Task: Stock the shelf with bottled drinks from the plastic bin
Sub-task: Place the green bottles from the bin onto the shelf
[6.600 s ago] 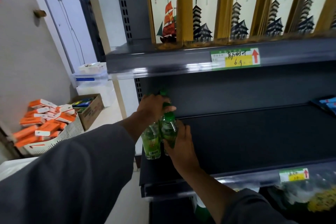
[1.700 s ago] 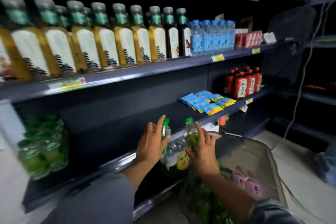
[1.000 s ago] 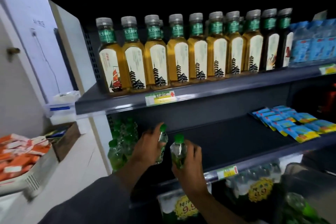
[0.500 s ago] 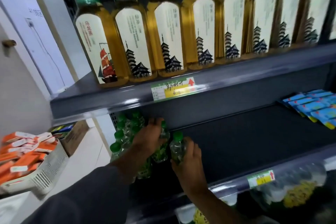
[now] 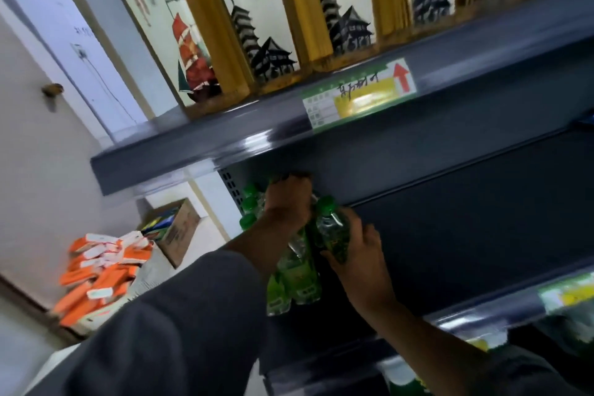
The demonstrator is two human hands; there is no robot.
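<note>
Reaching into the left end of the dark middle shelf (image 5: 466, 219), both hands work at a cluster of small green-capped bottles. Right hand (image 5: 361, 254) is wrapped around one bottle (image 5: 332, 231), fingers curled on its far side, thumb near the base; grip is closed on the body. That bottle's long axis runs nearly upright in the tilted view, leaning a little, green cap up toward the shelf above, base down toward the shelf board. It sits just right of the cluster, touching or almost touching the neighbouring bottle; can't tell if its base is down on the board.

Left hand (image 5: 289, 199) comes from above and the left, knuckles up, fingers curled down over the tops of the shelved bottles (image 5: 295, 273). Looks clamped on a bottle neck but the hand hides it, so grip content can't be told. Shelved bottles stand cap-up, green labels low, packed against the shelf's left upright; a few caps (image 5: 249, 202) show behind the left hand.

Upper shelf (image 5: 225, 145) carries tall amber tea bottles (image 5: 205, 19) with white pagoda labels, and a green-yellow price tag (image 5: 358, 95) with a red arrow. Floor at left: basket of orange boxes (image 5: 99, 270), cardboard box (image 5: 180, 228) behind it. Plastic bin is out of frame.
</note>
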